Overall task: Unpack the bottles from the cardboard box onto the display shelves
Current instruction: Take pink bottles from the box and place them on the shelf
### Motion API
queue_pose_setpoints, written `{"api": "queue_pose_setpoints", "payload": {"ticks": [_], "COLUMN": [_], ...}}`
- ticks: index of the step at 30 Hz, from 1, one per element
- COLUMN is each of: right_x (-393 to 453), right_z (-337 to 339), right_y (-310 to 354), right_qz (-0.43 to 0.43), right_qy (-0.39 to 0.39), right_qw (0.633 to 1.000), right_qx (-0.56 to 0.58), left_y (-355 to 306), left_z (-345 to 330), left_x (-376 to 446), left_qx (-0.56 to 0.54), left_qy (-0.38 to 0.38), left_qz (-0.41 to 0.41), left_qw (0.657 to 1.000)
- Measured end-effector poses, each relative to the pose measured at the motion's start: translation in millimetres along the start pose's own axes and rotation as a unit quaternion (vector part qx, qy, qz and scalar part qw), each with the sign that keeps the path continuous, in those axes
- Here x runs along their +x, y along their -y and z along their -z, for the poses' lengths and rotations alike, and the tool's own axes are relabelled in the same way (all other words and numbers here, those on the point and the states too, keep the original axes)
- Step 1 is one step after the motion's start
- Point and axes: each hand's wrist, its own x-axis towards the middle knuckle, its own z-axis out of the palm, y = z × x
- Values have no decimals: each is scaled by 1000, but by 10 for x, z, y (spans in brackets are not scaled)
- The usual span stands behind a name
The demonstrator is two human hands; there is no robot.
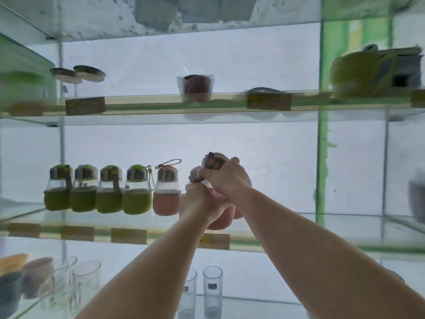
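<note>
On the middle glass shelf (pixel 161 229) stands a row of small bottles: several green ones (pixel 110 194) on the left, then one pink bottle (pixel 166 194). Just right of it, my left hand (pixel 202 203) grips a pink bottle (pixel 220 221) around its body, low over the shelf. My right hand (pixel 226 178) holds a second pink bottle (pixel 212 162) by its cap end, above and slightly behind the first. Both held bottles are largely hidden by my fingers. The cardboard box is out of view.
The upper shelf (pixel 207 105) carries a wrapped red cup (pixel 195 87), two flat lids (pixel 78 73) and a yellow-green item (pixel 372 71). Below stand clear drinking glasses (pixel 212 291) and bowls (pixel 27 277). The middle shelf is bare right of my hands.
</note>
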Motion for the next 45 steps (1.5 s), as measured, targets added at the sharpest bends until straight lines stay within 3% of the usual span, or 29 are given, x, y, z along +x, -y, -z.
{"api": "queue_pose_setpoints", "payload": {"ticks": [11,26,37,42,45], "right_x": [544,1268,1196,1033,820], "right_z": [490,367,448,453,294], "right_y": [-885,-1333,-1342,-1059,-765], "right_qz": [-98,-129,-131,-39,41], "right_qy": [-68,-82,-27,-102,-94], "right_qw": [992,987,991,991,987], "right_qx": [-27,-53,-5,-72,-122], "left_y": [-514,-674,-633,-563,-456], "left_z": [-1001,-1619,-1617,-1398,-1127], "left_x": [358,830,755,588,447], "left_qx": [-42,0,-27,-4,35], "left_qy": [130,82,131,155,126], "left_qz": [-61,-86,-74,-72,-69], "left_qw": [989,993,988,985,989]}}
